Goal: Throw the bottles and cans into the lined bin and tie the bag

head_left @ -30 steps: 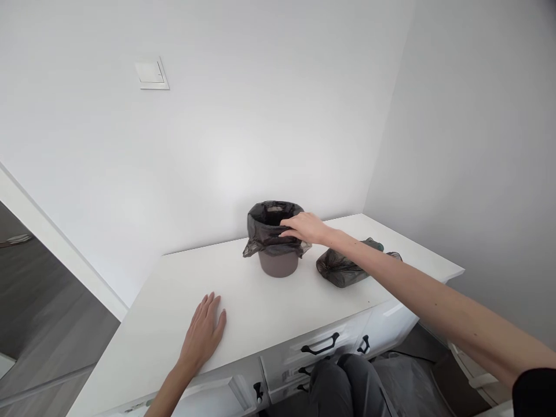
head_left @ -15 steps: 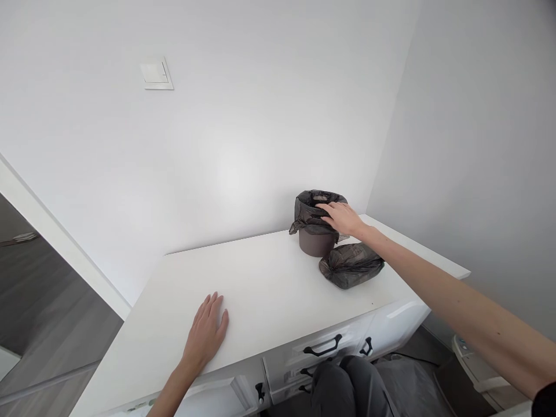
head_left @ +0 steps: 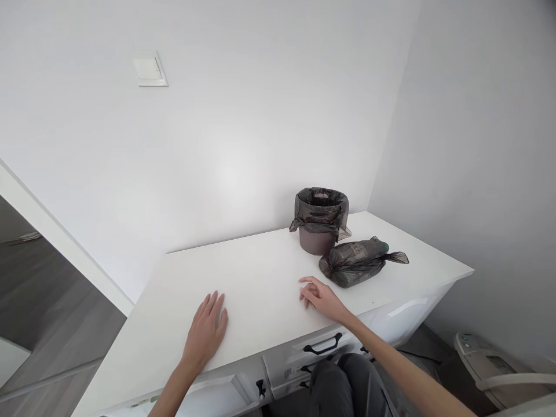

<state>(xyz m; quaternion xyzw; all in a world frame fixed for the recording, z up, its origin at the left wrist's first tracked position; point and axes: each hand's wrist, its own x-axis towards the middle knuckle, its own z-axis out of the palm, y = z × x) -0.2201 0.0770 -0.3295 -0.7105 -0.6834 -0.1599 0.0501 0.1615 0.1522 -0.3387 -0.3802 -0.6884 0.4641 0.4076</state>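
Note:
My left hand [head_left: 207,330] lies flat on the white dresser top [head_left: 243,272], fingers spread and nothing in them. Over the front part of the top is my right hand [head_left: 320,297], its index finger stretched out and the others loosely curled, with nothing visible in it. Just behind and to the right of it lies a tied dark plastic bag [head_left: 358,260], filled and on its side, with a knotted end pointing right. Further back stands a small brown bin [head_left: 316,240], upright, with a dark bin liner [head_left: 319,214] folded over its rim.
A white wall with a light switch [head_left: 150,69] rises behind the dresser, and another wall stands at the right. Drawers with black handles [head_left: 324,345] face my knees [head_left: 347,382]. A beige plastic appliance [head_left: 490,365] is on the floor at right.
My right hand has left the lined bin and come back towards me, down to the front of the top. The tied bag now shows fully. My left hand has stayed put.

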